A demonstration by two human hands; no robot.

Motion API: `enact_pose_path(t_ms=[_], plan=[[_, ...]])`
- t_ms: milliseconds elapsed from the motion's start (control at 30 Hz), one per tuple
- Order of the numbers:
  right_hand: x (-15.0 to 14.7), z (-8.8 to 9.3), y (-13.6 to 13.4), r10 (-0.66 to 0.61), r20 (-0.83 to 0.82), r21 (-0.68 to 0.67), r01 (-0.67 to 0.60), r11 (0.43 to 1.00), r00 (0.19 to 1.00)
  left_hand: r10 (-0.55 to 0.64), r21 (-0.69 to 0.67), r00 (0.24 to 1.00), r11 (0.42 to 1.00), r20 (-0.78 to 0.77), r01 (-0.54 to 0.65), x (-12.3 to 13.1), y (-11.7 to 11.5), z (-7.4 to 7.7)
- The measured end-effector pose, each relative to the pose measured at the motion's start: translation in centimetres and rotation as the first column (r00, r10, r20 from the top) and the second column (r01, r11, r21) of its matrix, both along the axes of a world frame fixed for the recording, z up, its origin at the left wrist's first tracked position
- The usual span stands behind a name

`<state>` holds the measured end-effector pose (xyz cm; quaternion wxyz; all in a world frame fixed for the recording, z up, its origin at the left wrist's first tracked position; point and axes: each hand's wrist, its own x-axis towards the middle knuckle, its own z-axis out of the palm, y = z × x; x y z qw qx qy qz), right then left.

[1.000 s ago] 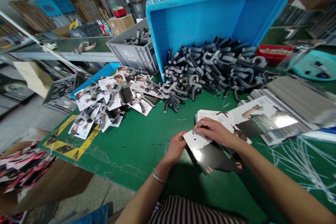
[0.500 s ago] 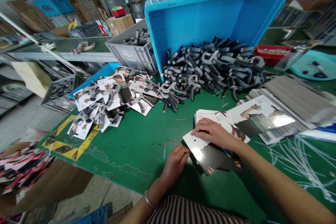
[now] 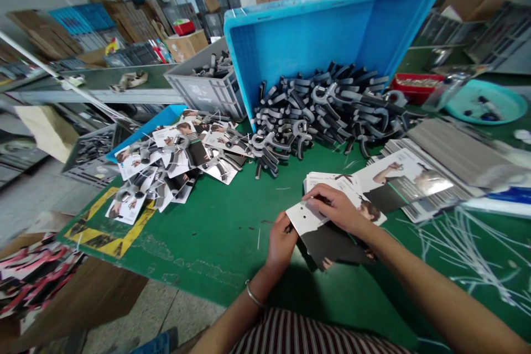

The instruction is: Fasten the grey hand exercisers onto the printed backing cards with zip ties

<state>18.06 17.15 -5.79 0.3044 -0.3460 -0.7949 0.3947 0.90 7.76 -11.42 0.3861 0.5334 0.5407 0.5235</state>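
A printed backing card (image 3: 319, 238) with small punched holes in its pale corner is tilted between my hands, just above the green table. My left hand (image 3: 282, 240) grips its left edge, thumb near the corner and the other fingers partly hidden underneath. My right hand (image 3: 334, 207) lies over the card with bent fingers pinching at its top edge beside the holes. Whether it holds anything thin there is too small to tell. Behind and under that hand sits a stack of similar cards (image 3: 369, 207). Further right, another card (image 3: 409, 177) lies on a thick card stack (image 3: 452, 149).
Grey-black hand grips (image 3: 315, 110) spill from a tipped blue crate (image 3: 298, 33). On the left, carded hand grips (image 3: 174, 155) lie heaped near yellow-black floor tape (image 3: 99, 227) on the tabletop. White cable ties (image 3: 477, 254) spread at right. A turquoise basin (image 3: 485, 102) stands behind.
My left hand has moved up and closed on the card's left corner. The card has turned slightly, showing more holes near my right fingers. The view has shifted a little.
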Motion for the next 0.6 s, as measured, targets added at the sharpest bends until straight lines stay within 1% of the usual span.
enact_pose_path(t_ms=[67, 133, 200, 233, 267, 333, 400, 467, 533, 600], plan=[[0.5, 0.2, -0.4, -0.068, -0.082, -0.081, 0.062, 0.995, 0.994, -0.055, 0.058, 0.993, 0.996, -0.102, 0.061, -0.5, 0.1, 1.3], [0.8, 0.5, -0.8, -0.102, -0.126, -0.095, 0.091, 0.991, 0.987, -0.122, 0.101, 0.954, 0.983, -0.274, 0.155, -1.4, 0.5, 2.5], [0.9, 0.7, -1.1, -0.066, -0.114, -0.008, 0.065, 0.998, 0.991, -0.165, 0.091, 0.899, 0.971, -0.406, 0.220, -2.2, 1.0, 3.3], [0.9, 0.8, -1.2, -0.037, -0.088, 0.053, 0.042, 0.998, 0.995, -0.179, 0.079, 0.882, 0.969, -0.436, 0.236, -2.4, 1.2, 3.5], [0.8, 0.9, -1.3, -0.015, -0.058, 0.108, 0.021, 0.994, 0.998, -0.192, 0.069, 0.877, 0.967, -0.440, 0.246, -2.5, 1.3, 3.6], [0.6, 1.1, -1.4, -0.005, -0.022, 0.166, 0.009, 0.986, 1.000, -0.216, 0.060, 0.899, 0.964, -0.382, 0.257, -2.2, 1.4, 3.7], [0.5, 1.4, -1.6, -0.021, -0.024, 0.176, 0.025, 0.984, 0.999, -0.212, 0.066, 0.931, 0.968, -0.298, 0.242, -1.7, 1.2, 3.7], [0.6, 1.6, -1.8, -0.046, -0.044, 0.172, 0.053, 0.984, 0.998, -0.181, 0.076, 0.952, 0.976, -0.246, 0.205, -0.9, 1.2, 3.8], [0.8, 1.7, -1.9, -0.074, -0.074, 0.173, 0.085, 0.981, 0.995, -0.164, 0.077, 0.963, 0.980, -0.214, 0.184, -0.2, 1.5, 4.0], [1.2, 1.6, -1.9, -0.068, -0.100, 0.187, 0.086, 0.979, 0.993, -0.178, 0.073, 0.967, 0.978, -0.182, 0.194, 0.3, 1.9, 4.1]])
